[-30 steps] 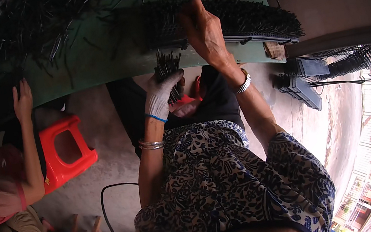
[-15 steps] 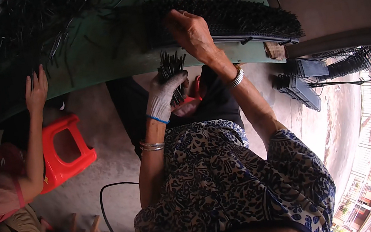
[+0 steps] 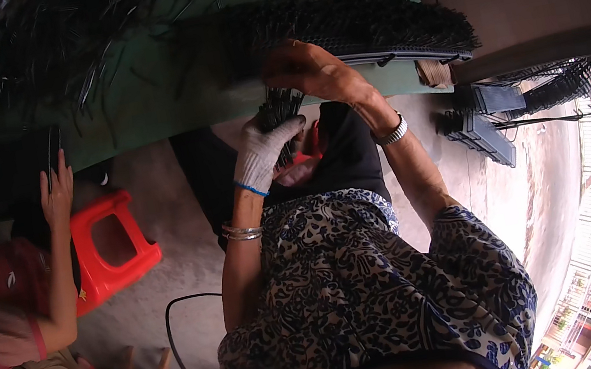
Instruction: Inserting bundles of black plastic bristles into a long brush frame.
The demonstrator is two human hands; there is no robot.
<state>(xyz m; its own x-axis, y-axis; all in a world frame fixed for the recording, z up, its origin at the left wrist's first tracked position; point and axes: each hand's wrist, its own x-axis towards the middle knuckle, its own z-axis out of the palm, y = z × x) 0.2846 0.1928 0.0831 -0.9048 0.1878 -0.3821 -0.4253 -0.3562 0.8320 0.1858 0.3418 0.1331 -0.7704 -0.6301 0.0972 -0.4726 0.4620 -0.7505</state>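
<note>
A dark green tabletop (image 3: 165,116) spans a dim workspace, bearing a tangled pile of thin, glossy black strips (image 3: 73,46) and a long black rack (image 3: 362,26) bristling with short dark pieces. Below it, a worker's left hand (image 3: 258,151), in a pale knit glove with a blue cuff, grasps a slim bundle of thin black sticks (image 3: 278,111), tips up, near the tabletop's edge. The bare right hand (image 3: 312,75) curls just over those tips, too blurred to tell whether it pinches anything. Good handling likely calls for a firm but yielding left grip, tips even, so fingertips can part single sticks without dragging neighbours.
</note>
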